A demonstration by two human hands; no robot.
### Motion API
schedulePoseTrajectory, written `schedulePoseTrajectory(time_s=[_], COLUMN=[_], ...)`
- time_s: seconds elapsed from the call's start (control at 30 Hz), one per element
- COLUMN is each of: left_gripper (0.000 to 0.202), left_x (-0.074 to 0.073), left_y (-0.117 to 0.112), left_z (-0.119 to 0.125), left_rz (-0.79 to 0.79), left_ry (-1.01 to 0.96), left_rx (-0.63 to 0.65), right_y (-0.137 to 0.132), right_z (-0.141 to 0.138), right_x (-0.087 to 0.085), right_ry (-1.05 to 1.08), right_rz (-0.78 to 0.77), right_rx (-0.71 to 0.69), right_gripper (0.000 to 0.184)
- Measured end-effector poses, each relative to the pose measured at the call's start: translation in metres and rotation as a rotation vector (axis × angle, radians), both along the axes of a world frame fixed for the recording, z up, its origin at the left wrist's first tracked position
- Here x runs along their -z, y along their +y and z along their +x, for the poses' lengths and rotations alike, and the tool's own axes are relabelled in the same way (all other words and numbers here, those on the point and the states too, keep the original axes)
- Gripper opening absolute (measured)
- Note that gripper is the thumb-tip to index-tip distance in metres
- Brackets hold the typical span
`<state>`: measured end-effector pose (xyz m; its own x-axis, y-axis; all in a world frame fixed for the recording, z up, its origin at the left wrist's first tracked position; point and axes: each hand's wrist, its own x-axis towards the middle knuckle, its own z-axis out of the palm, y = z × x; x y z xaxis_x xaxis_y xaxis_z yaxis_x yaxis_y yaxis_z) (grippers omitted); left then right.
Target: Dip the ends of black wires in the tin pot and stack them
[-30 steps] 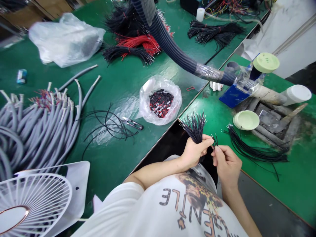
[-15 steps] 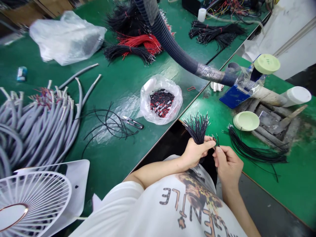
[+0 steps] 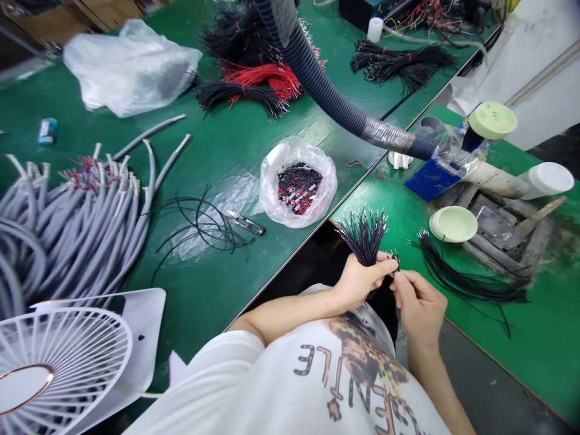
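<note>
My left hand (image 3: 359, 279) is closed round a thick bundle of black wires (image 3: 362, 237), whose stripped silvery ends fan out above the fist. Its thumb and forefinger reach toward a few separate black wires (image 3: 394, 261). Those few wires are pinched between the thumb and fingers of my right hand (image 3: 419, 302), with their tips pointing up. Both hands are close together over my lap, at the gap between two green tables. On the right table, near my right hand, lies another bundle of black wires (image 3: 462, 272).
A plastic bag of small black and red parts (image 3: 299, 187) stands on the left table beside thread snips (image 3: 245, 222) and loose black wires. Grey cables (image 3: 90, 229) and a white fan (image 3: 67, 368) are at left. A ribbed hose (image 3: 335, 96) crosses above. A green cup (image 3: 453, 223) stands right.
The view has shifted slightly. The fingertips of both hands have moved a little on the few separate wires, whose tips now stand closer together. The thick bundle stays in my left hand.
</note>
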<state>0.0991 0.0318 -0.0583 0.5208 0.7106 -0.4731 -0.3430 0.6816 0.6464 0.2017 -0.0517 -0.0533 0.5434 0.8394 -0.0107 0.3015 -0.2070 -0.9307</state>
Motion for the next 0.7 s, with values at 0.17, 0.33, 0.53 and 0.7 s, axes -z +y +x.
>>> schedulePoseTrajectory(time_s=[0.17,0.33,0.53,0.7], left_gripper=[0.039,0.04,0.047,0.042], left_x=[-0.002,-0.003,0.001,0.005], left_y=[-0.001,-0.002,-0.001,0.003], left_z=[0.003,0.006,0.004,-0.001], left_rz=[-0.01,-0.019,-0.039,-0.052], left_ry=[-0.003,-0.009,-0.025,-0.033], left_rx=[-0.007,0.007,0.066,0.024], right_y=[-0.001,-0.002,-0.013,-0.016], right_z=[0.004,0.01,0.04,0.098], right_x=[0.007,0.004,-0.025,-0.065], right_ry=[0.057,0.048,-0.047,-0.201], right_rz=[-0.004,-0.005,-0.072,-0.191], right_rx=[0.067,0.102,0.131,0.069], right_gripper=[0.024,0.023,0.022,0.022])
